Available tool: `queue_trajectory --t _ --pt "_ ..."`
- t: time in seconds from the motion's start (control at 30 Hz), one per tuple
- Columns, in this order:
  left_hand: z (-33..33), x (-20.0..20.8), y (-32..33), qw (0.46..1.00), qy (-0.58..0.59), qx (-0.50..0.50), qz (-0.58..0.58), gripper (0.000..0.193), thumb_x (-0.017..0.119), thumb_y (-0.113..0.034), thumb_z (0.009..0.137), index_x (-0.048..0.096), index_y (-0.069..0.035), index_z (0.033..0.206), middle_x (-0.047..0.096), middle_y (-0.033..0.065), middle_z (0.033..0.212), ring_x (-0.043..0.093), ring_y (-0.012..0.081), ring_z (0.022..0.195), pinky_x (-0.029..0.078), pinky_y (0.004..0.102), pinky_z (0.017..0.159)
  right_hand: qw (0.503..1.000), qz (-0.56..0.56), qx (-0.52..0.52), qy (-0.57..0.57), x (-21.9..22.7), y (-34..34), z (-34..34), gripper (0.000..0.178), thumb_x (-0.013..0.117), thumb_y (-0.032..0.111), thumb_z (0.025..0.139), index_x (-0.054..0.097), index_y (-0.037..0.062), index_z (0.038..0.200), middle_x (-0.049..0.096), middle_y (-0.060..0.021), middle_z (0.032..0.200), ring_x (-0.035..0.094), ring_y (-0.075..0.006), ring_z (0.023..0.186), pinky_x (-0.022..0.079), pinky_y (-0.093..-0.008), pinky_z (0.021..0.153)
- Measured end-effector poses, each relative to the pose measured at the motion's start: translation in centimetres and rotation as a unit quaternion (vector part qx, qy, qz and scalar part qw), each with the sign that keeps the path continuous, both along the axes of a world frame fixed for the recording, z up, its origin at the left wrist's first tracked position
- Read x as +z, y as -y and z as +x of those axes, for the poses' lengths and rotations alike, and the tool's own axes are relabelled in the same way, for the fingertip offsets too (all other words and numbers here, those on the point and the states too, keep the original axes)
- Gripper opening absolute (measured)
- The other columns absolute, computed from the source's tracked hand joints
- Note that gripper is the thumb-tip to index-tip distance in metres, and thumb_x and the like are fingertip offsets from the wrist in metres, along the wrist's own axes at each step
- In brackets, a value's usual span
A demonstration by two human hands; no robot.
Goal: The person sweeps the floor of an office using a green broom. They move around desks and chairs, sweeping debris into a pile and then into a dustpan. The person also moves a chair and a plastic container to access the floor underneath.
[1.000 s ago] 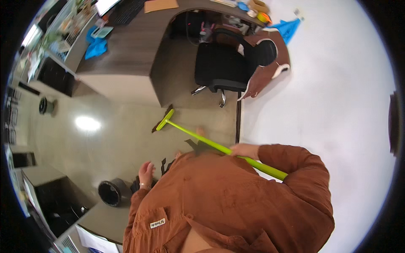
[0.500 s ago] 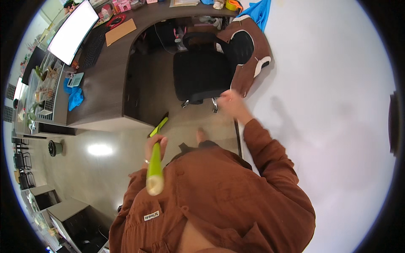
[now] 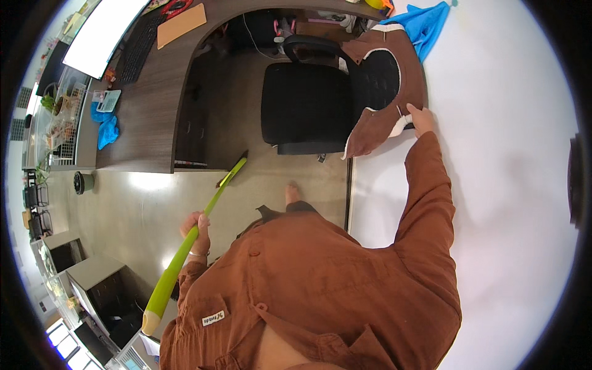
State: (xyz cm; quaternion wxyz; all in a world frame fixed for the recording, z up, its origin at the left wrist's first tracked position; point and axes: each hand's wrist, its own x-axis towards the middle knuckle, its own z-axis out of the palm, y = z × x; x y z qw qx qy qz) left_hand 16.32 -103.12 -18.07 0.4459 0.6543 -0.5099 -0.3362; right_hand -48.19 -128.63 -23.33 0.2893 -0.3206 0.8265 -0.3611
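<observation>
My left hand (image 3: 196,229) is wrapped round the green handle of a broom (image 3: 171,276). Its handle slants from the lower left toward the floor, where the dark bristles rest near the desk corner. At the right, my right hand (image 3: 422,119) grips the top of the backrest of a black office chair (image 3: 305,102). A brown jacket (image 3: 412,71) with cream fleece lining hangs over that backrest, under or against my fingers. Some of those fingers are hidden behind it.
A curved dark wooden desk (image 3: 143,132) stands at the left, with a monitor (image 3: 102,37), a keyboard (image 3: 140,49) and cardboard (image 3: 180,26) on it. Behind the chair is a white wall (image 3: 505,185). A bin (image 3: 84,182) stands on the floor at far left. My foot (image 3: 292,192) is below the chair.
My right hand has moved up and right onto the chair's jacket-covered backrest. My left hand has shifted left and down, the broom's handle end swinging to the lower left.
</observation>
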Motion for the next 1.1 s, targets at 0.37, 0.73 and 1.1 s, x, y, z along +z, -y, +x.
queue_trajectory --t 0.37,0.73,1.1 --pt "-2.6 0.4 4.6 1.0 0.001 0.021 0.006 0.026 0.058 -0.021 0.087 0.056 -0.002 0.07 0.054 0.0018 0.062 0.048 0.0097 0.06 0.042 0.0248 0.061 0.992 -0.007 -0.008 0.125 2.6 -1.2 1.5 0.056 0.068 0.028 0.075 0.05 -0.0047 0.116 0.058 -0.0146 0.102 0.057 -0.0238 0.087 0.046 -0.0378 0.069" --pt "-6.2 2.9 10.9 0.997 0.059 -0.02 0.047 0.031 0.053 -0.019 0.088 0.053 -0.002 0.063 0.051 0.0012 0.058 0.045 0.0079 0.057 0.037 0.0234 0.055 0.974 -0.119 -0.011 0.192 1.3 -3.3 7.9 0.038 0.064 0.01 0.072 0.053 -0.0098 0.103 0.061 -0.018 0.097 0.06 -0.0249 0.085 0.048 -0.0356 0.072" --pt "-10.0 3.8 14.0 0.997 0.024 -0.034 0.06 0.033 0.053 -0.021 0.09 0.051 -0.003 0.062 0.049 -0.0002 0.057 0.043 0.0061 0.054 0.035 0.0226 0.051 0.956 -0.184 -0.023 0.226 4.1 -1.8 19.2 0.044 0.059 0.008 0.072 0.047 -0.011 0.11 0.056 -0.0243 0.108 0.056 -0.0333 0.102 0.042 -0.0367 0.088"
